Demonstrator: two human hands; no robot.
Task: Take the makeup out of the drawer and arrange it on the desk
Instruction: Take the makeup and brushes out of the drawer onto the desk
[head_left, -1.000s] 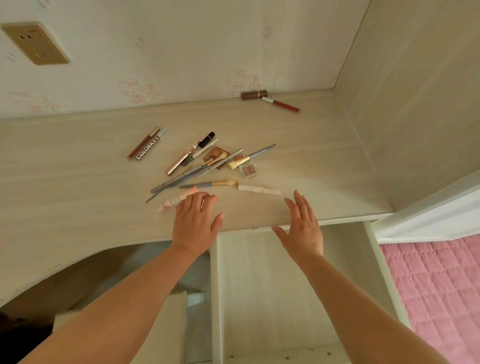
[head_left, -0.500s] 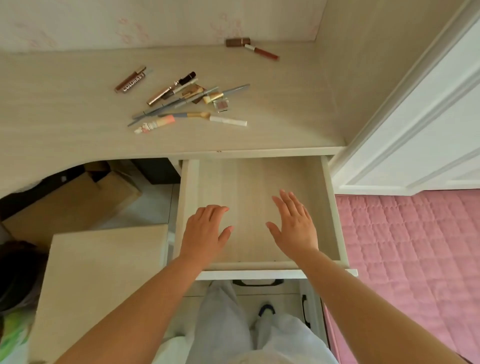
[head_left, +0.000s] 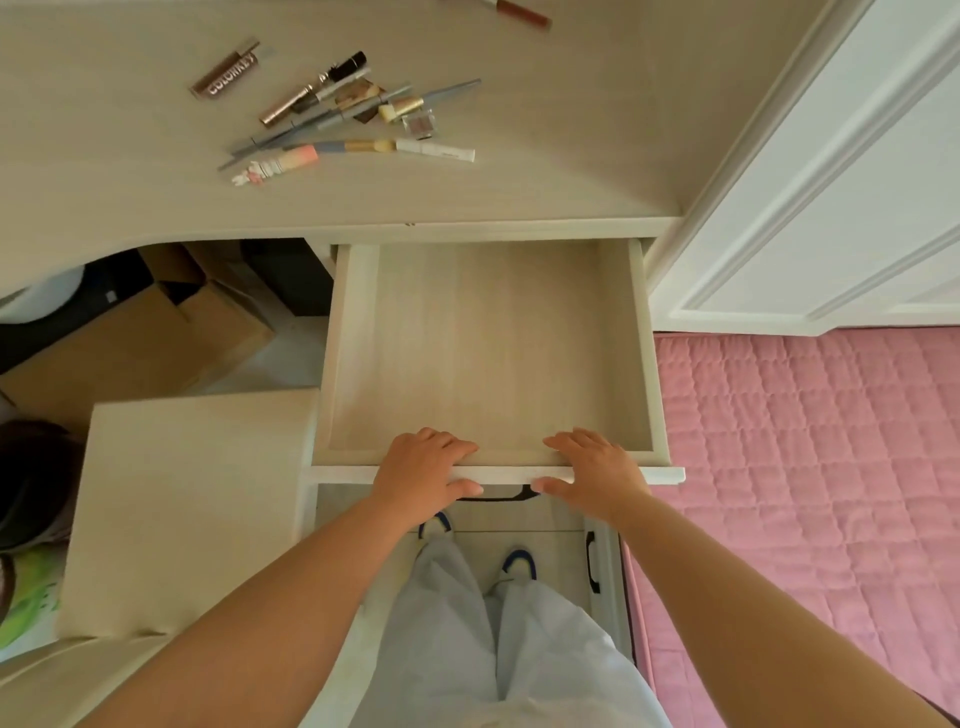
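The pale wood drawer (head_left: 645, 338) stands pulled out below the desk (head_left: 104, 156), and its visible inside holds nothing. My left hand (head_left: 426, 467) and my right hand (head_left: 592, 473) both grip the drawer's front panel, fingers curled over its top edge and thumbs on its face. On the desk lies a loose pile of makeup (head_left: 353, 114): several pencils, brushes and tubes crossing one another. A brown tube marked COLORKEY (head_left: 226, 70) lies apart to the pile's left. A reddish lip gloss wand (head_left: 519, 10) lies at the top edge.
A white panelled door (head_left: 831, 182) stands right of the drawer above a pink quilted cover (head_left: 805, 467). A low wooden surface (head_left: 192, 509) sits left of the drawer, with a cardboard box (head_left: 182, 322) under the desk. My legs stand before a lower drawer's black handle (head_left: 493, 498).
The view tipped down from the desk to the drawer. My hands drew back from the desk edge, passed over the drawer, and now grip its front panel.
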